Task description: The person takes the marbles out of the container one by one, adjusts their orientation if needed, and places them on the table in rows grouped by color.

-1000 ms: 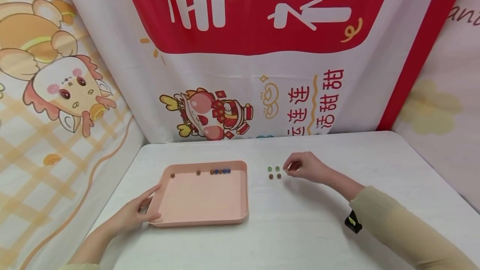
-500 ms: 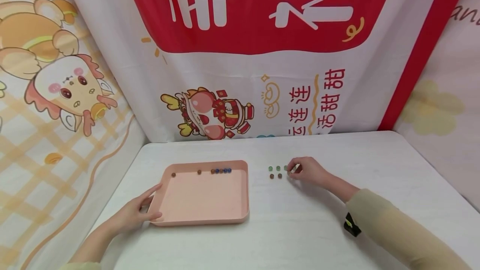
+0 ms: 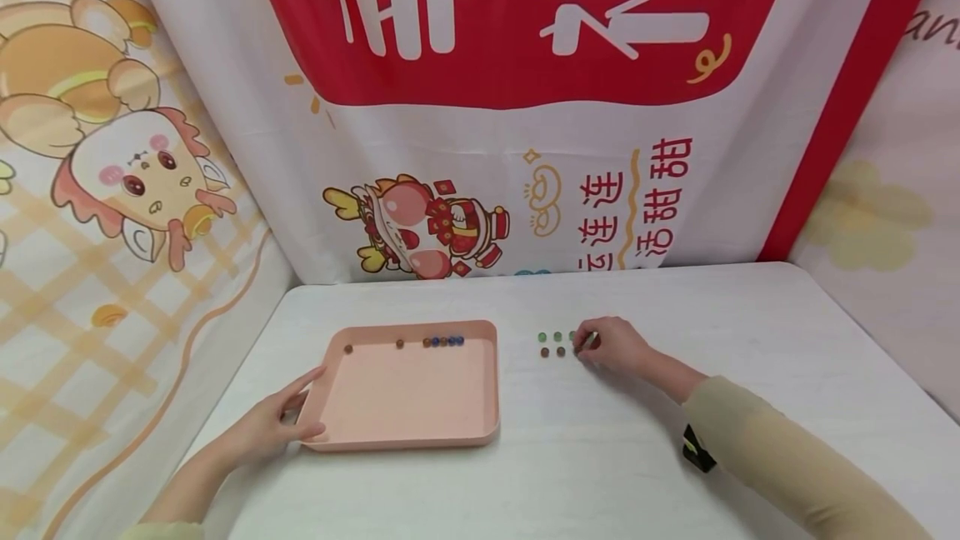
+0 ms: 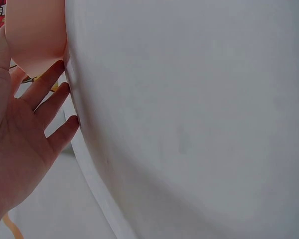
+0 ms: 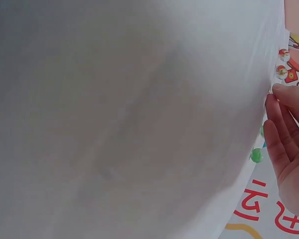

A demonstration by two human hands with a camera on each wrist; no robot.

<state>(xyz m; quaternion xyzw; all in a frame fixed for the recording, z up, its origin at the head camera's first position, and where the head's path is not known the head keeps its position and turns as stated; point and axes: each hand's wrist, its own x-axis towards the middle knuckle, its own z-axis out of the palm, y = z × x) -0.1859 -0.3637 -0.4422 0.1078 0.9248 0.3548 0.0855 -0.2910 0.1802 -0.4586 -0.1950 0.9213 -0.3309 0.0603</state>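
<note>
My left hand [image 3: 262, 427] grips the left side of a pink tray [image 3: 420, 444], with the thumb over its rim; in the left wrist view the fingertips [image 4: 70, 122] meet the table surface beside the tray wall. To the right of the tray, my right hand [image 3: 617, 345] pinches a small brown marble at the right end of a row, mostly hidden by the fingers. Two other brown marbles [image 3: 561, 352] lie left of it. Behind them is a row of green marbles [image 3: 557, 337], the rightmost partly covered by my hand. The right wrist view shows a green marble [image 5: 256, 155] near my fingers.
Along the tray's far wall sit several brown and blue marbles [image 3: 452, 341], most of them clustered toward the right. A brown marble [image 3: 348, 349] stands alone near the far left corner. The white table [image 3: 555, 473] meets a printed cloth backdrop [image 3: 450, 140] behind.
My right hand has left a third green marble at the end of the green row, then come slightly nearer to me with a brown marble at the brown row. The left hand stays on the tray.
</note>
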